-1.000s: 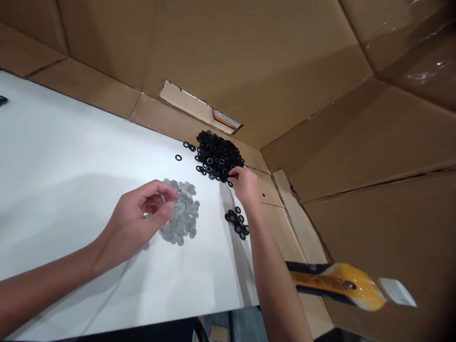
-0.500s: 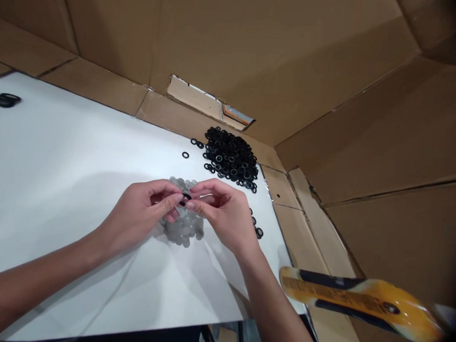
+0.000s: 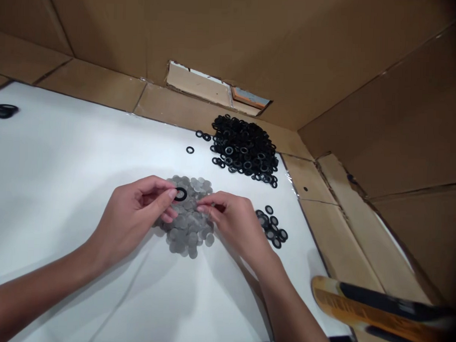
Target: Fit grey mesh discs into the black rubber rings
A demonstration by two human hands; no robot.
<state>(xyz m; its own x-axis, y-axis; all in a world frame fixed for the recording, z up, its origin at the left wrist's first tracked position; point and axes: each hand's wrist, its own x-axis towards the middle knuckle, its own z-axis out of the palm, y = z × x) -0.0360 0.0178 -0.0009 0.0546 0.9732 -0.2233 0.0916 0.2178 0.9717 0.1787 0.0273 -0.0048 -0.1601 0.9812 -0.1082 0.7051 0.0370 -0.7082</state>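
Note:
My left hand (image 3: 137,212) pinches a black rubber ring (image 3: 181,194) between thumb and fingertips, above the heap of discs. That heap of small grey mesh-like discs (image 3: 190,229) lies on the white table in front of me. My right hand (image 3: 237,218) is at the heap's right side, thumb and fingers closed in a pinch over the discs. Whether a disc is between those fingertips I cannot make out. Right of my right hand lies a small group of black rings with grey centres (image 3: 273,227).
A large pile of black rings (image 3: 245,149) sits at the table's back right, with a loose ring (image 3: 190,150) nearby. More dark rings (image 3: 5,111) lie far left. Cardboard walls (image 3: 225,36) enclose the back and right. A yellow-and-black object (image 3: 376,311) juts in at the lower right.
My hands have come apart. The black ring stays in my left hand, while my right hand has moved right and down to the discs. The view has shifted, uncovering more of the ring group.

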